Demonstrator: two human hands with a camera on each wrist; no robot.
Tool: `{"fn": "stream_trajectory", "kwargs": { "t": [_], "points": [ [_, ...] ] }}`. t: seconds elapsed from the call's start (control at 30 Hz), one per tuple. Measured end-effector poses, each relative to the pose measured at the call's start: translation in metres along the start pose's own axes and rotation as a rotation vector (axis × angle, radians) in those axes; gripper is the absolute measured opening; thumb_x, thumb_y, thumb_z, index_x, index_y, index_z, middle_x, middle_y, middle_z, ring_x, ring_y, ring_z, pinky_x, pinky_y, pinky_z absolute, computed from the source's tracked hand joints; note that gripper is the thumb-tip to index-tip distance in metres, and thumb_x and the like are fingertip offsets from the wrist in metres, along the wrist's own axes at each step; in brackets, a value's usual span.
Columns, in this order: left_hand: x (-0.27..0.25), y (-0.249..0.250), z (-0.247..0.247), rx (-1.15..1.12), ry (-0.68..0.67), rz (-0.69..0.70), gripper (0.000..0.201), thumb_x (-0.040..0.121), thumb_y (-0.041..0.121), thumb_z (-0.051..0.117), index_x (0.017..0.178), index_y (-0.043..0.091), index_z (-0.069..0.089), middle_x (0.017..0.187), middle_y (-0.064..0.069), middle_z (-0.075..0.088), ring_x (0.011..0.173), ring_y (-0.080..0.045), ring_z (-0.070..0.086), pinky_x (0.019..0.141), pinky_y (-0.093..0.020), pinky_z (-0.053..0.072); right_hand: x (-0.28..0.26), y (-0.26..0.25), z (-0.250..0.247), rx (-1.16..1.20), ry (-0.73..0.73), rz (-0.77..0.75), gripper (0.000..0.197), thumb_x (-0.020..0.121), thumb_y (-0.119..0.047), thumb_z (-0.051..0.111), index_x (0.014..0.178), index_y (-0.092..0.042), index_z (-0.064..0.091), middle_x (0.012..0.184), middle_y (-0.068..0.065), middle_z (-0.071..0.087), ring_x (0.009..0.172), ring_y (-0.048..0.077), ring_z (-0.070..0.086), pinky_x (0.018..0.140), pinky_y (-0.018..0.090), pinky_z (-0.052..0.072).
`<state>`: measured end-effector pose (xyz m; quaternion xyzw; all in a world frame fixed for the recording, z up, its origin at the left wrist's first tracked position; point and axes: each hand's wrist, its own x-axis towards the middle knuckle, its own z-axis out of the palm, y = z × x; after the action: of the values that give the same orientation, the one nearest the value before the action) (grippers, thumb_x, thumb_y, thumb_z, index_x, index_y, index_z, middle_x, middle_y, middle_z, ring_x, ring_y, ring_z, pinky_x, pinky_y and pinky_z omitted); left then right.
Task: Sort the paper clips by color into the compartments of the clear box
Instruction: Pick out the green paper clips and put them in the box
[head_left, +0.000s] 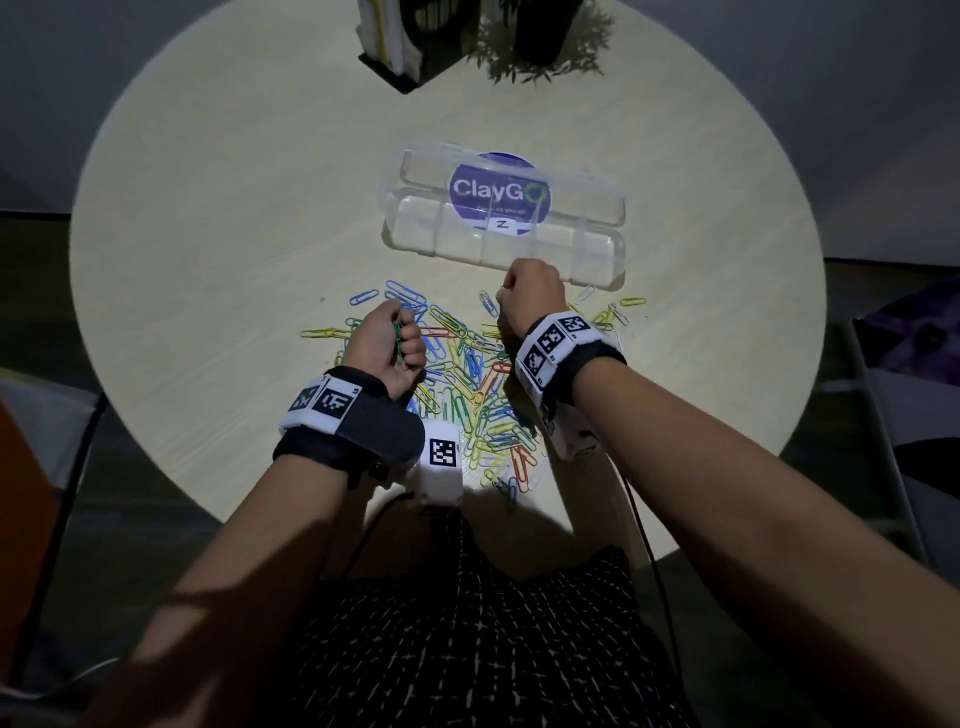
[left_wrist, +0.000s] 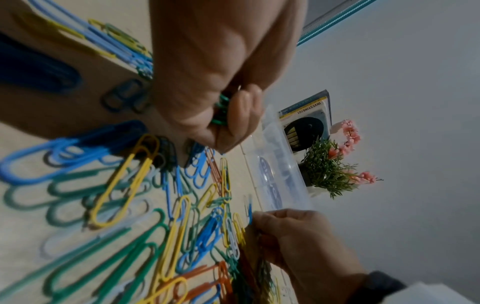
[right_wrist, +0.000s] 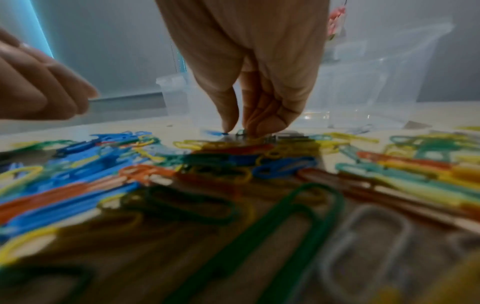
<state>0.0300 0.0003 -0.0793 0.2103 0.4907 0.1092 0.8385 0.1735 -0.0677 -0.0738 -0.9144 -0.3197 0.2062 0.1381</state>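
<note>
Green clips (head_left: 397, 340) fisted in left hand (head_left: 387, 348); right hand (head_left: 532, 296) pinching downward beside clear box (head_left: 613, 249) rim.

- right hand (right_wrist: 249, 67) fingertips (right_wrist: 230, 125) down on table (right_wrist: 182, 125), touching a blue clip (right_wrist: 214, 133)
- clear box (right_wrist: 363, 92) behind
- mixed clip pile (right_wrist: 233, 174) in front, blurred

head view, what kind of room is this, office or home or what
Probably an office lounge or home corner: a round wooden table holding a small potted plant, a book stand and a ClayGo-labelled clear box.
</note>
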Motion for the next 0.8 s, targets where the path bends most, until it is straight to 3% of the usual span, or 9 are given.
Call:
{"fn": "stream_trajectory", "kwargs": {
  "t": [0.3, 0.43, 0.53, 0.6, 0.7, 0.8],
  "points": [
    [-0.001, 0.001, -0.011, -0.026, 0.071, 0.045, 0.038, 0.099, 0.021, 0.029, 0.063, 0.017, 0.035, 0.032, 0.007, 0.036, 0.024, -0.005, 0.03, 0.03, -0.007, 0.022, -0.002, 0.006, -0.001, -0.006, -0.08, -0.084, 0.02, 0.087, 0.0, 0.047, 0.105, 0.001, 0.056, 0.11, 0.019, 0.064, 0.107, 0.035, 0.055, 0.086, 0.038, 0.045],
    [-0.002, -0.003, -0.01, -0.029, 0.082, 0.043, 0.036, 0.098, 0.019, 0.03, 0.062, 0.017, 0.035, 0.032, 0.007, 0.035, 0.023, -0.006, 0.03, 0.03, -0.007, 0.022, -0.019, -0.001, -0.005, 0.041, -0.123, -0.337, 0.015, 0.088, -0.012, 0.055, 0.101, -0.01, 0.062, 0.101, 0.013, 0.069, 0.099, 0.03, 0.061, 0.084, 0.034, 0.046],
    [-0.004, -0.005, -0.009, -0.029, 0.086, 0.04, 0.036, 0.098, 0.018, 0.031, 0.062, 0.017, 0.037, 0.032, 0.007, 0.036, 0.023, -0.006, 0.031, 0.03, -0.007, 0.024, -0.029, -0.006, -0.004, -0.252, -0.242, -0.542, 0.023, 0.091, -0.015, 0.051, 0.111, -0.017, 0.063, 0.11, 0.009, 0.064, 0.107, 0.028, 0.056, 0.082, 0.035, 0.045],
    [-0.006, -0.005, -0.009, -0.024, 0.082, 0.041, 0.036, 0.098, 0.018, 0.031, 0.062, 0.017, 0.037, 0.032, 0.007, 0.036, 0.023, -0.006, 0.031, 0.03, -0.007, 0.024, -0.03, -0.006, -0.002, -0.386, -0.265, -0.6, 0.026, 0.091, -0.012, 0.049, 0.113, -0.019, 0.063, 0.115, 0.009, 0.059, 0.11, 0.03, 0.054, 0.078, 0.034, 0.043],
    [-0.008, -0.004, -0.011, -0.031, 0.086, 0.056, 0.036, 0.098, 0.019, 0.03, 0.063, 0.016, 0.037, 0.031, 0.007, 0.037, 0.022, -0.006, 0.032, 0.03, -0.007, 0.024, -0.032, -0.002, 0.001, -0.373, -0.266, -0.583, 0.026, 0.09, -0.008, 0.048, 0.109, -0.013, 0.064, 0.113, 0.011, 0.059, 0.108, 0.031, 0.055, 0.08, 0.035, 0.044],
    [-0.008, -0.004, -0.013, -0.087, 0.095, 0.082, 0.036, 0.099, 0.019, 0.031, 0.065, 0.013, 0.041, 0.033, 0.004, 0.044, 0.025, -0.008, 0.044, 0.031, -0.008, 0.033, -0.031, 0.005, 0.002, 0.014, -0.17, -0.387, 0.017, 0.085, -0.003, 0.054, 0.093, -0.003, 0.069, 0.1, 0.014, 0.069, 0.092, 0.025, 0.061, 0.079, 0.027, 0.045]
  ]
}}
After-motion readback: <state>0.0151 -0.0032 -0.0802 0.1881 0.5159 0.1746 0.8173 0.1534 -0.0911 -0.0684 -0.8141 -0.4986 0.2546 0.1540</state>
